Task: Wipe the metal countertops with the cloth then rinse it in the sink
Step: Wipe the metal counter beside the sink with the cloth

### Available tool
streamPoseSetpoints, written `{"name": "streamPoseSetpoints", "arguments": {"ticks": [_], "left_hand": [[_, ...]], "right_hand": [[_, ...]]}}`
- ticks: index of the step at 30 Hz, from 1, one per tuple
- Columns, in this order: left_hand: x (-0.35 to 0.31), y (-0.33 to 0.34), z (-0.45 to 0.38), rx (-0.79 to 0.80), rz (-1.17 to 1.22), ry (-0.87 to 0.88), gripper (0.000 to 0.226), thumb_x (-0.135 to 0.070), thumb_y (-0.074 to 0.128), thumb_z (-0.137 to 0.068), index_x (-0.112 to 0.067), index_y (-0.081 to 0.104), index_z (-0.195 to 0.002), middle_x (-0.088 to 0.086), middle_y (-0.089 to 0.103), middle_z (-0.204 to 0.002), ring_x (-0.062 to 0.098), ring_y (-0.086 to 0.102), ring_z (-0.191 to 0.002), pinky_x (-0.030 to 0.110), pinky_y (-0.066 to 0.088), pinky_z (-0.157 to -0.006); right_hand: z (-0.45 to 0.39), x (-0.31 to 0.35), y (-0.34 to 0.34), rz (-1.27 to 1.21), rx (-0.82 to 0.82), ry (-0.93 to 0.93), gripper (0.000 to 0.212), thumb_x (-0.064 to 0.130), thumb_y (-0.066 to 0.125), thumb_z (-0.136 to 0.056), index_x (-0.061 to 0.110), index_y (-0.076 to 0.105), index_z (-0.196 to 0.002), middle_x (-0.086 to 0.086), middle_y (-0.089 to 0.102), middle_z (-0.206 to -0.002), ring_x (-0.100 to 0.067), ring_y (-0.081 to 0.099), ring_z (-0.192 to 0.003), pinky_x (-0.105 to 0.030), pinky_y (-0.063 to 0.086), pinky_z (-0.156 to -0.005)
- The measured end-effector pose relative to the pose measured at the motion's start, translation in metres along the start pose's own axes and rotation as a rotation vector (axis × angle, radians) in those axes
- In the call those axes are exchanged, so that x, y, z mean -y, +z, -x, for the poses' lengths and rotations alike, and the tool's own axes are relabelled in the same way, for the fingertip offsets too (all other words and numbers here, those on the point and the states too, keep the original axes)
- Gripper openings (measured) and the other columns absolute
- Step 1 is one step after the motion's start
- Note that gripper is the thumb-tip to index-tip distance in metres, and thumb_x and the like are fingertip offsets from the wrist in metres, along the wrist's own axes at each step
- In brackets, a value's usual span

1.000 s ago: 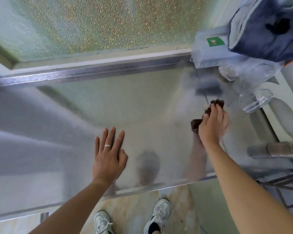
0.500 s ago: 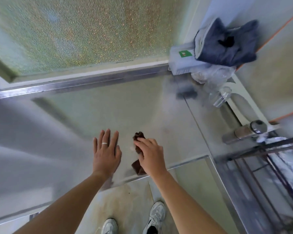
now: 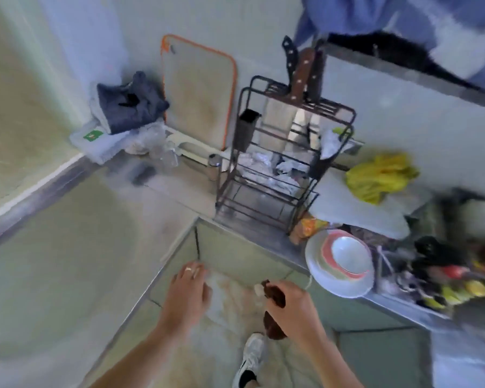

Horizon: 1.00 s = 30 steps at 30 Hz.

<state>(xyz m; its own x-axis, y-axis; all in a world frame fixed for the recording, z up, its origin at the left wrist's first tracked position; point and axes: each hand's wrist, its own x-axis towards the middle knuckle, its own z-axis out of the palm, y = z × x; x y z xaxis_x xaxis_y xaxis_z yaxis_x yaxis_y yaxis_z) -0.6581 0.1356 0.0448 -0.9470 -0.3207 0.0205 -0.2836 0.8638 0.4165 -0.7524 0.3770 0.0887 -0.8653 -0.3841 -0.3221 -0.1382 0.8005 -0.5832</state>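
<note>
Across the corner of the room runs the L-shaped metal countertop [image 3: 76, 247], its left run bare and dull, which I judge leaves it free for wiping, while the right run is crowded. Against the wall leans an orange-edged cutting board [image 3: 198, 91], upright probably to dry and save space. Beside it stands a black wire rack [image 3: 280, 161] with knife handles [image 3: 301, 71] sticking up from its top slots, blades down for safety. A stack of plates [image 3: 340, 264] overhangs the counter edge, and yellow rubber gloves [image 3: 381, 176] lie on a white board behind it. A folded grey towel [image 3: 129, 107] sits in the far corner on a pale box bearing a small green label [image 3: 93, 134]; its writing is too blurred to read.

Off the counter, above the floor, the right hand [image 3: 297, 309] is clenched around the dark brown cloth [image 3: 275, 312], bunched with ends hanging free. The left hand [image 3: 186, 294], wearing a ring, is loose and holds nothing. No sink is clearly visible.
</note>
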Motion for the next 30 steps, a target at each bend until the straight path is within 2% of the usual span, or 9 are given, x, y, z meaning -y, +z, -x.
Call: {"name": "streamPoseSetpoints", "arguments": {"ticks": [3, 7, 12, 17, 21, 25, 28, 30], "left_hand": [[-0.084, 0.016, -0.013, 0.059, 0.012, 0.222, 0.034, -0.023, 0.043, -0.075, -0.018, 0.067, -0.099, 0.003, 0.064, -0.11, 0.024, 0.063, -0.1, 0.038, 0.056, -0.078], [-0.194, 0.043, -0.019, 0.149, 0.015, 0.464, 0.035, -0.022, 0.042, -0.077, -0.017, 0.068, -0.099, 0.001, 0.064, -0.112, 0.023, 0.064, -0.099, 0.037, 0.056, -0.079], [-0.308, 0.101, -0.02, 0.303, -0.019, 0.723, 0.034, -0.021, 0.042, -0.076, -0.015, 0.069, -0.097, 0.003, 0.064, -0.108, 0.026, 0.067, -0.09, 0.037, 0.056, -0.073], [-0.409, 0.169, -0.013, 0.391, -0.049, 0.902, 0.032, -0.02, 0.045, -0.075, -0.016, 0.07, -0.095, 0.002, 0.065, -0.108, 0.024, 0.067, -0.088, 0.035, 0.053, -0.076], [-0.466, 0.228, 0.0, 0.48, -0.06, 1.031, 0.034, -0.007, 0.063, -0.07, -0.017, 0.069, -0.102, 0.002, 0.063, -0.113, 0.026, 0.065, -0.094, 0.036, 0.053, -0.082], [-0.495, 0.283, 0.02, 0.583, -0.15, 1.142, 0.045, -0.008, 0.068, -0.069, -0.019, 0.066, -0.112, 0.004, 0.062, -0.123, 0.029, 0.065, -0.1, 0.039, 0.052, -0.088], [-0.501, 0.325, 0.03, 0.63, -0.187, 1.211, 0.05, -0.011, 0.062, -0.074, -0.015, 0.063, -0.124, 0.009, 0.059, -0.134, 0.031, 0.062, -0.119, 0.044, 0.052, -0.095], [-0.503, 0.347, 0.037, 0.639, -0.196, 1.249, 0.051, -0.015, 0.051, -0.078, -0.009, 0.062, -0.127, 0.014, 0.059, -0.137, 0.034, 0.059, -0.125, 0.049, 0.052, -0.099]], "right_hand": [[0.042, -0.043, -0.047, -0.063, -0.171, 0.118, 0.032, 0.031, 0.069, -0.082, 0.036, 0.071, -0.114, 0.014, 0.073, -0.112, -0.014, 0.069, -0.1, -0.029, 0.055, -0.083], [0.088, -0.106, -0.095, -0.14, -0.36, 0.269, 0.03, 0.032, 0.063, -0.086, 0.032, 0.071, -0.115, 0.007, 0.073, -0.107, -0.019, 0.068, -0.098, -0.033, 0.056, -0.081], [0.14, -0.212, -0.13, -0.249, -0.517, 0.465, 0.028, 0.035, 0.064, -0.089, 0.028, 0.07, -0.115, 0.003, 0.07, -0.107, -0.021, 0.066, -0.102, -0.03, 0.052, -0.079], [0.184, -0.313, -0.138, -0.335, -0.635, 0.673, 0.03, 0.03, 0.064, -0.091, 0.025, 0.066, -0.12, 0.001, 0.064, -0.115, -0.021, 0.063, -0.108, -0.025, 0.043, -0.083], [0.184, -0.369, -0.122, -0.233, -0.765, 0.77, 0.037, 0.036, 0.063, -0.09, 0.021, 0.063, -0.123, -0.001, 0.063, -0.123, -0.026, 0.062, -0.108, -0.036, 0.049, -0.085], [0.16, -0.404, -0.086, -0.025, -0.713, 0.938, 0.055, 0.054, 0.046, -0.082, 0.019, 0.064, -0.121, -0.007, 0.061, -0.13, -0.035, 0.059, -0.119, -0.053, 0.049, -0.094], [0.146, -0.428, -0.05, 0.043, -0.708, 0.88, 0.059, 0.05, 0.057, -0.089, 0.014, 0.062, -0.136, -0.01, 0.052, -0.152, -0.034, 0.047, -0.142, -0.057, 0.048, -0.104], [0.148, -0.435, -0.031, 0.066, -0.761, 0.85, 0.059, 0.046, 0.052, -0.095, 0.014, 0.054, -0.145, -0.006, 0.042, -0.16, -0.03, 0.037, -0.15, -0.052, 0.04, -0.115]]}}
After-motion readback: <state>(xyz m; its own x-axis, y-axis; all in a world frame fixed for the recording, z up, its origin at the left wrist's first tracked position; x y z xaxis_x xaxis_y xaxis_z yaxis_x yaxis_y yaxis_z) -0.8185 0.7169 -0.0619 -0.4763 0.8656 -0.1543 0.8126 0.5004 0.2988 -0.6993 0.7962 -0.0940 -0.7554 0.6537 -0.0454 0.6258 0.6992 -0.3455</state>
